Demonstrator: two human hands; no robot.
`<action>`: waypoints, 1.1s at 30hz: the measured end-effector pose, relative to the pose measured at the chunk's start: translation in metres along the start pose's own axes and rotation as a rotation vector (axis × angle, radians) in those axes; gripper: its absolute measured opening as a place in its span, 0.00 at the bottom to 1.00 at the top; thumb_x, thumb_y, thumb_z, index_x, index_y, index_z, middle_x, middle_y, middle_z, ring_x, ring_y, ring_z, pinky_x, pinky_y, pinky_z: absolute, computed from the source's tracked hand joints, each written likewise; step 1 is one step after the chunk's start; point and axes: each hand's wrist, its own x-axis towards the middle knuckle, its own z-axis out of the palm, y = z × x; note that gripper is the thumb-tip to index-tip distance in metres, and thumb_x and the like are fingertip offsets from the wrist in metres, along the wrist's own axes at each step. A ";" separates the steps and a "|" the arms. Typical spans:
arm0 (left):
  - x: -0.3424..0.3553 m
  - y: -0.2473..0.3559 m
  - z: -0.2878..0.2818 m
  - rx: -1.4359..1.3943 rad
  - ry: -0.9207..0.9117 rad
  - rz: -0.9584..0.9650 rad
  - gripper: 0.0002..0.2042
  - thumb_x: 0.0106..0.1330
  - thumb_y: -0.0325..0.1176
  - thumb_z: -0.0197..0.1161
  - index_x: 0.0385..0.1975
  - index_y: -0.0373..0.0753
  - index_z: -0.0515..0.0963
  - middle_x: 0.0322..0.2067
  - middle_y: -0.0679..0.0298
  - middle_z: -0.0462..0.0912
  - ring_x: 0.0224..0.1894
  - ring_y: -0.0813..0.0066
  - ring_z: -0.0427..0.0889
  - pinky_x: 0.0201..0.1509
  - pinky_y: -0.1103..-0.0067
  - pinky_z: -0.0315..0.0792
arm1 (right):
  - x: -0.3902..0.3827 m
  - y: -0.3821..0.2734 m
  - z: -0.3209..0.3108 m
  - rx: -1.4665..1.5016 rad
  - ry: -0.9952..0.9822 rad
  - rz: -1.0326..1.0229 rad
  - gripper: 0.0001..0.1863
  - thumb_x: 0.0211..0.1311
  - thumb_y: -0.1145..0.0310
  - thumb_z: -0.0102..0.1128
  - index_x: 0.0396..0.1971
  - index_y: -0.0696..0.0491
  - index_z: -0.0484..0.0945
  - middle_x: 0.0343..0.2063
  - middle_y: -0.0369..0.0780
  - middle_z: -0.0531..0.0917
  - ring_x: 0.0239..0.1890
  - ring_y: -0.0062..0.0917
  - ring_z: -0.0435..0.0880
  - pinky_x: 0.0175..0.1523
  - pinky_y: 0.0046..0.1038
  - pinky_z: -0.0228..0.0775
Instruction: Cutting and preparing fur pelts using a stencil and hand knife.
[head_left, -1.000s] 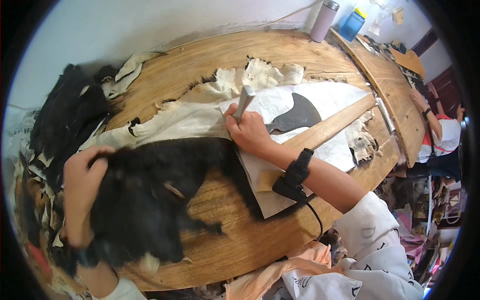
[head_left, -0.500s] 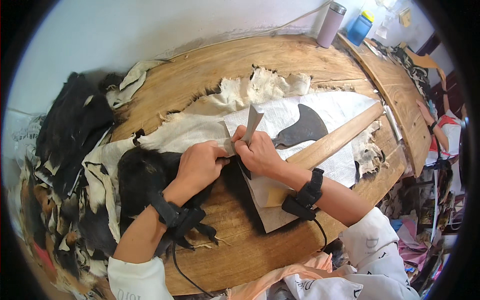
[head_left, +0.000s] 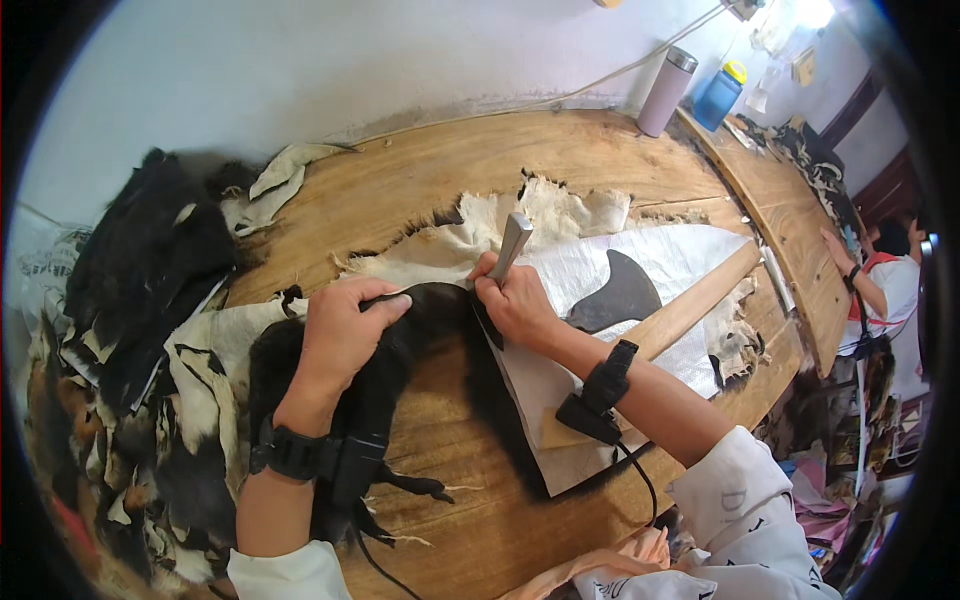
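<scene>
Looking floppy, the fur is best held by its edge, pinched in left fingers; a tool is gripped by curled right fingers.

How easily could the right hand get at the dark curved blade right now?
Likely yes: the blade lies on the white sheet, close to the right hand, with most of its face uncovered. But that hand grips a metal handle, so it would probably need to let go first.

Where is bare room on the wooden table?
Bare wood shows behind the ragged cream hide, left of the pink cylindrical flask, and right of the black pelt under the left hand. Black furs crowd the left end.
</scene>
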 end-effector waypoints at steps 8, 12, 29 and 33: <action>0.010 -0.006 -0.020 -0.194 0.091 -0.205 0.06 0.54 0.26 0.63 0.29 0.31 0.79 0.24 0.70 0.78 0.27 0.85 0.73 0.32 0.88 0.66 | 0.021 0.009 -0.003 -0.034 0.018 -0.072 0.07 0.54 0.70 0.45 0.25 0.55 0.72 0.18 0.51 0.76 0.24 0.48 0.75 0.31 0.42 0.65; 0.009 -0.008 -0.023 -0.240 0.124 -0.212 0.06 0.54 0.26 0.63 0.28 0.30 0.79 0.23 0.70 0.78 0.25 0.85 0.73 0.31 0.87 0.66 | 0.022 0.010 -0.002 0.009 0.022 -0.067 0.07 0.54 0.70 0.45 0.25 0.56 0.72 0.17 0.50 0.76 0.25 0.48 0.76 0.31 0.42 0.65; -0.002 0.023 -0.016 -0.372 0.056 -0.151 0.05 0.55 0.25 0.62 0.29 0.32 0.78 0.24 0.71 0.78 0.26 0.86 0.73 0.32 0.88 0.66 | 0.031 0.017 0.004 0.119 0.075 -0.143 0.08 0.56 0.70 0.45 0.23 0.58 0.70 0.18 0.51 0.75 0.27 0.49 0.75 0.32 0.43 0.64; -0.006 0.038 -0.019 -0.395 0.023 -0.184 0.05 0.55 0.24 0.62 0.31 0.31 0.78 0.25 0.70 0.77 0.27 0.86 0.72 0.33 0.87 0.66 | 0.039 0.028 0.005 0.093 0.069 -0.280 0.08 0.56 0.69 0.46 0.25 0.58 0.70 0.17 0.50 0.74 0.24 0.49 0.74 0.30 0.44 0.64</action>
